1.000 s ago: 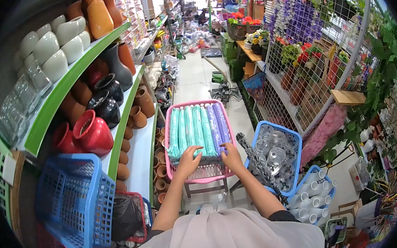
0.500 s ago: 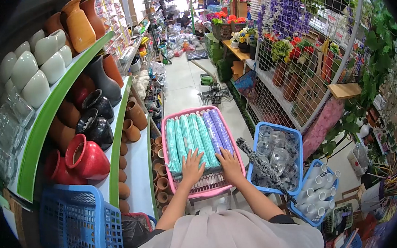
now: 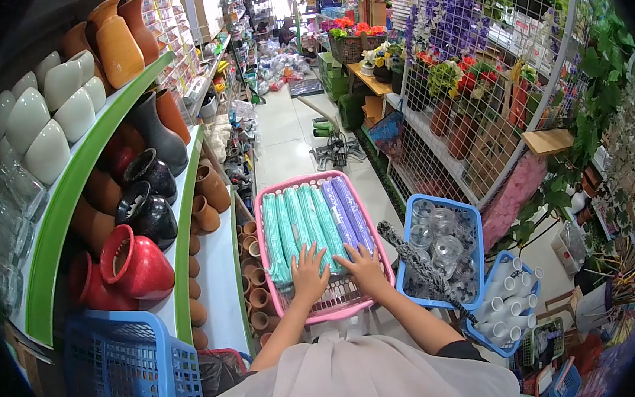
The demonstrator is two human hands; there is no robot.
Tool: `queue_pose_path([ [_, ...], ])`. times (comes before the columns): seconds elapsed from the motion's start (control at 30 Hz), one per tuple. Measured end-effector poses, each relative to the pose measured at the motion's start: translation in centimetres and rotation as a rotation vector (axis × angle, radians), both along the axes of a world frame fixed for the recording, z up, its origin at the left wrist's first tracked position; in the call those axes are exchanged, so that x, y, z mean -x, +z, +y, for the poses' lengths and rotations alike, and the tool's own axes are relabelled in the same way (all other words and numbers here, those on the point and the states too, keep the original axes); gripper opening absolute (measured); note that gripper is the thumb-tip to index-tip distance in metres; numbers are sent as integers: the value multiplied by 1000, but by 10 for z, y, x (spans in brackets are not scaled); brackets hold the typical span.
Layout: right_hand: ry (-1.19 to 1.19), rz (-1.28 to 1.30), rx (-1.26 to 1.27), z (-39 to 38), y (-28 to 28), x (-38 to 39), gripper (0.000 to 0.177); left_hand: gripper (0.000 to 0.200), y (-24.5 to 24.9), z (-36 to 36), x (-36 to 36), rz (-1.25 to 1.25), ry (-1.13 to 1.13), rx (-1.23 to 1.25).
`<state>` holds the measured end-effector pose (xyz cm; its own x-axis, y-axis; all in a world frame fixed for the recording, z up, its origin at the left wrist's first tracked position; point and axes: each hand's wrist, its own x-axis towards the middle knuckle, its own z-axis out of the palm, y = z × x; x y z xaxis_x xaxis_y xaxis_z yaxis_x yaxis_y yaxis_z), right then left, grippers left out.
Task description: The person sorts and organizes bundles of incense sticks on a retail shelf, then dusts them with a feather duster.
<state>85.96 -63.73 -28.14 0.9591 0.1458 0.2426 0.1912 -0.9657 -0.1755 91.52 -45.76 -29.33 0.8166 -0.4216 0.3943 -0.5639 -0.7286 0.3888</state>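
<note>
A pink plastic basket (image 3: 260, 194) stands in front of me, holding several long rolls side by side. The teal rolls (image 3: 293, 223) lie on the left and two purple rolls (image 3: 347, 212) on the right. My left hand (image 3: 308, 273) lies flat, fingers spread, on the near ends of the teal rolls. My right hand (image 3: 362, 265) presses on the near ends of the rolls at the teal and purple border. Neither hand grips anything.
Green-edged shelves on the left carry a red vase (image 3: 135, 267), black vases (image 3: 148, 204) and white pots (image 3: 45, 108). A blue basket (image 3: 130, 370) sits low left. A blue crate of clear cups (image 3: 440, 245), white tubes (image 3: 505, 303) and a flower rack (image 3: 472, 74) stand right.
My view has tilted and shifted, so the pink basket looks nearer. Both hands stay on the near ends of the rolls and have flattened, with the fingers spread wider.
</note>
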Motion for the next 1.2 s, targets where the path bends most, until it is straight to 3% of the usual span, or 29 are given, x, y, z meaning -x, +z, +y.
queue_pose_path([
  [0.17,56,-69,-55,-1,-2,-1,62,44,1,0,1,-4,4,18],
  [0.7,177,-209,-319,-4,18,3,48,35,13,-2,5,24,17,43],
  [0.8,144,-238,-458,-3,20,3,45,30,16,-9,2,21,-43,244],
  [0.87,125,-246,-547,-4,23,4,44,34,15,-18,-1,238,-64,542],
  [0.9,124,-247,-546,-4,23,4,44,34,14,-24,-2,237,-65,543],
  [0.97,120,-279,-593,-6,24,4,42,45,12,-32,-3,836,-8,1075],
  [1.0,119,-280,-591,-7,24,5,42,45,10,-35,-5,836,-11,1076],
  [1.07,134,-293,-585,-7,24,5,41,53,8,-39,-8,1169,20,1291],
  [1.2,145,-309,-592,-7,25,8,43,54,3,-45,-15,1323,68,1220],
])
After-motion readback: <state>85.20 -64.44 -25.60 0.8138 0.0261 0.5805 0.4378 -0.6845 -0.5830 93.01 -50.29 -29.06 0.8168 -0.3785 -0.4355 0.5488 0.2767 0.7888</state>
